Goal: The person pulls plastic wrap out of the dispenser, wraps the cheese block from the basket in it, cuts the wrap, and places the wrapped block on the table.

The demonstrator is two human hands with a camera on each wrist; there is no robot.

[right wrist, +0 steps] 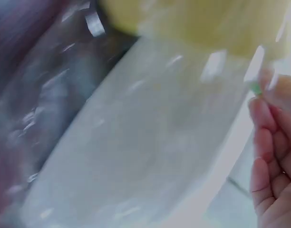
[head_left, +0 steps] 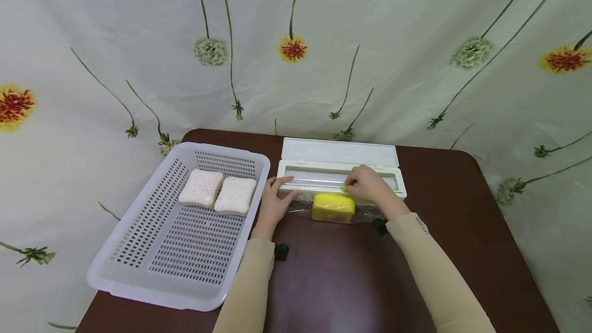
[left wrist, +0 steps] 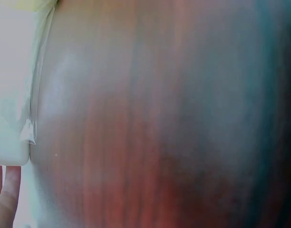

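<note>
A white cling film dispenser [head_left: 341, 179] lies on the table with its lid [head_left: 339, 151] tipped back and a film roll inside. Clear film [head_left: 300, 208] hangs over its front side. A yellow block [head_left: 333, 207], shaped like a soap bar, stands against that front with film over it. My right hand [head_left: 367, 186] pinches a small green slide cutter [right wrist: 256, 87] at the front rim, right of the middle. At the dispenser's left end my left hand [head_left: 274, 207] rests with fingers extended, index finger along the top and thumb toward the front.
A white slotted basket [head_left: 99, 266] stands on the left, close beside my left forearm. Two white speckled bars, a left one [head_left: 201, 187] and a right one [head_left: 236, 195], lie in it. Behind the brown table [head_left: 342, 281] hangs a flowered cloth [head_left: 407, 40].
</note>
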